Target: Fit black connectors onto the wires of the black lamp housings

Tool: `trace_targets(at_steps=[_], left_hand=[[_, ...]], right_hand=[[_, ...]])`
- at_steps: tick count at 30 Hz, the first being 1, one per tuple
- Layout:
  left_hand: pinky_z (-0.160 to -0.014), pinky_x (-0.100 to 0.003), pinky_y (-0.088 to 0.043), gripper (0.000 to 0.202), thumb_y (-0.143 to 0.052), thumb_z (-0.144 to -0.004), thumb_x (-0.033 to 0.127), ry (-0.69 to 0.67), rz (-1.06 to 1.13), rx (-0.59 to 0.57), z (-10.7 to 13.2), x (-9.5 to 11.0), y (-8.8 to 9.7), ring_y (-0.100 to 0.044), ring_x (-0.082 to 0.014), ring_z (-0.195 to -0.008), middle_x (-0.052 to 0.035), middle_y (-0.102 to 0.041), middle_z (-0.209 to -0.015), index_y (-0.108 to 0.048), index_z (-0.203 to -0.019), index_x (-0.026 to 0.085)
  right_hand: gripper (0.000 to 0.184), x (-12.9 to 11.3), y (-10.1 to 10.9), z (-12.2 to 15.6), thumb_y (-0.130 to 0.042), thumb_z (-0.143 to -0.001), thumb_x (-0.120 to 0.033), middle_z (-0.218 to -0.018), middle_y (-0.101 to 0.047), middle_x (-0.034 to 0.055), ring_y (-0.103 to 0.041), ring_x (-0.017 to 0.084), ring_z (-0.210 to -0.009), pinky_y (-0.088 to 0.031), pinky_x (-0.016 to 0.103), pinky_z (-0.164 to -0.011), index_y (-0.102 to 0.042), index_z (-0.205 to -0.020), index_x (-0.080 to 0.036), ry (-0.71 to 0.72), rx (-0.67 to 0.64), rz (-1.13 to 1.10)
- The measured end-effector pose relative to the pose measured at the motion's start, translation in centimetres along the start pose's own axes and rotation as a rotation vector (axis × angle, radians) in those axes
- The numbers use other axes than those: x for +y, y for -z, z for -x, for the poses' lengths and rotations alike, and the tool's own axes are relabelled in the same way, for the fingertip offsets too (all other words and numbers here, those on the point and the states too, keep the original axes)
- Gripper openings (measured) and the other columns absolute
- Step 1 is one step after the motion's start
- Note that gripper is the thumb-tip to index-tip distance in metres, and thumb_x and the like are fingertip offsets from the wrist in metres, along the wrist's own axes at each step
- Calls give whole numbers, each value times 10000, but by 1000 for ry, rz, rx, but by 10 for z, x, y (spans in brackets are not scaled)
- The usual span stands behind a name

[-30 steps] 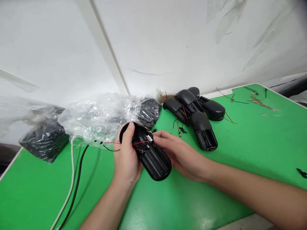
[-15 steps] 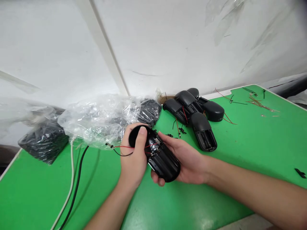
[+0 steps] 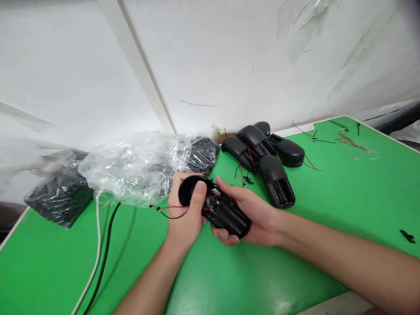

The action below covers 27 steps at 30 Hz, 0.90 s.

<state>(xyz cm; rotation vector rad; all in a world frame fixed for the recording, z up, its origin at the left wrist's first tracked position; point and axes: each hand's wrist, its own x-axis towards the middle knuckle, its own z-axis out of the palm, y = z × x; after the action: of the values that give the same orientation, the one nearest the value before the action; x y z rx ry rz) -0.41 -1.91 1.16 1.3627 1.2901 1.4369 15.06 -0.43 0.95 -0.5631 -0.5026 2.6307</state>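
A black casing [image 3: 231, 216] is held between both hands over the near middle of the green table [image 3: 282, 271], its hollow inside turned up toward the wearer, presumably so the parts within can be seen. The left hand [image 3: 185, 218] grips its rounded end, thumb pressed over the inside and fingers wrapped beneath; the thumb lies near the red wire [image 3: 173, 207] and may help steady it. The right hand [image 3: 257, 214] cups the ribbed end from the side, fingers curled underneath—likely to take the weight—while its thumb lies along the far edge, near a white connector [image 3: 216, 191]. The casing's long axis slants across the view: the rounded end points up-left, away from the wearer, and the ribbed end down-right, nearer, roughly toward the right forearm.
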Motion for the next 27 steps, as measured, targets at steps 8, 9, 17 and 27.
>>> trace_targets(at_steps=[8,9,17,27], left_hand=[[-260,-172,-321,400,-652,-896,587,-8,51,28,4,4,-2,-403,-49,-333,37,-536,-674,-565,-1008,212],[-263,-169,-325,400,-655,-895,583,-12,54,25,5,4,-2,-407,-47,-334,36,-538,-677,-565,-1012,211],[-248,-170,-300,397,-640,-911,576,12,91,-6,6,6,-5,-395,-46,-304,39,-540,-656,-553,-1022,204],[-248,-173,-306,408,-644,-901,590,3,71,21,5,4,-4,-403,-45,-309,22,-568,-681,-579,-1005,201]], right_hand=[[613,-2,-2,3,-411,-996,-702,-865,-613,61,-581,119,-559,-370,199,-411,-595,-990,-117,-16,6,36],[594,-2,-2,3,-427,-992,-698,-879,-617,60,-584,119,-560,-370,200,-410,-588,-991,-126,-13,9,38],[553,-2,2,1,-425,-987,-673,-865,-637,77,-600,151,-562,-377,215,-416,-579,-993,-141,-63,-16,4],[569,-5,1,2,-401,-1000,-647,-859,-632,89,-580,144,-552,-369,205,-394,-600,-973,-115,-71,-6,-16]])
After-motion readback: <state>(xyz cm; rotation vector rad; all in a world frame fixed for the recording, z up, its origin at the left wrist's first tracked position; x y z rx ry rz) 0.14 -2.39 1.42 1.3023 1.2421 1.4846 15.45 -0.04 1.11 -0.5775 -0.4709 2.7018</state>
